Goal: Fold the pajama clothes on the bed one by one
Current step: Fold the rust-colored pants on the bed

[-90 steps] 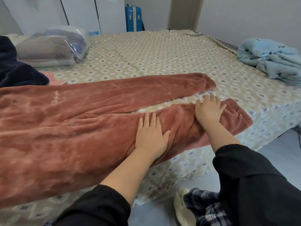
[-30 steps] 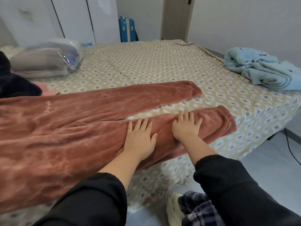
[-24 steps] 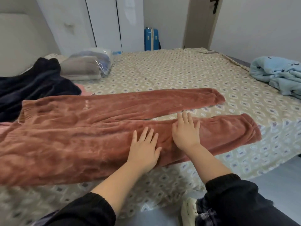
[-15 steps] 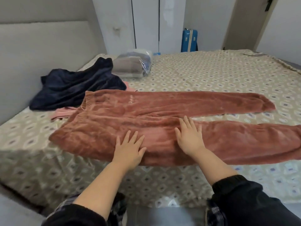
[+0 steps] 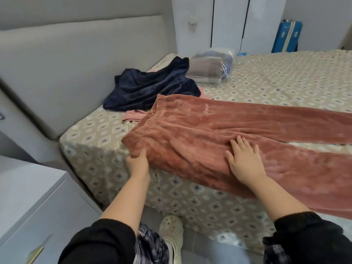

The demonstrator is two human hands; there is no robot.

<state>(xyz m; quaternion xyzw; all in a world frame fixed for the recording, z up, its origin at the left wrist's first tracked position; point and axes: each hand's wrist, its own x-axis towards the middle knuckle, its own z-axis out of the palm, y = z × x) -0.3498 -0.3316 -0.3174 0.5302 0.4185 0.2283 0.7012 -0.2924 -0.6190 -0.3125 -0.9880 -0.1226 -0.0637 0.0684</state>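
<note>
Pajama trousers [image 5: 209,134] in rust-coloured fleece lie spread across the near side of the bed [image 5: 285,77] in the head view. The waistband is toward the headboard [image 5: 76,63], and both legs run off to the right. The near leg lies along the mattress edge and droops partly over it. Our left hand [image 5: 138,161] grips the near corner of the waistband, thumb on top and fingers curled under the cloth. Our right hand [image 5: 242,161] lies flat and open on the upper part of the near leg, fingers straight, pressing the fleece down and holding nothing. Behind the waistband sits a crumpled navy garment [image 5: 150,86], and a pink garment [image 5: 133,117] pokes out from under the trousers there. A plastic-wrapped bundle [image 5: 209,67] rests farther back. We judge this to be the start of the first fold, bringing one leg over the other. The risks are plain. Fleece is heavy and slippery, so the overhanging leg could slide to the floor once the right hand lifts. A pull from one corner alone could skew the waistband and leave the legs mismatched — and the pink piece, partly trapped beneath, could be dragged along with the fold.
</note>
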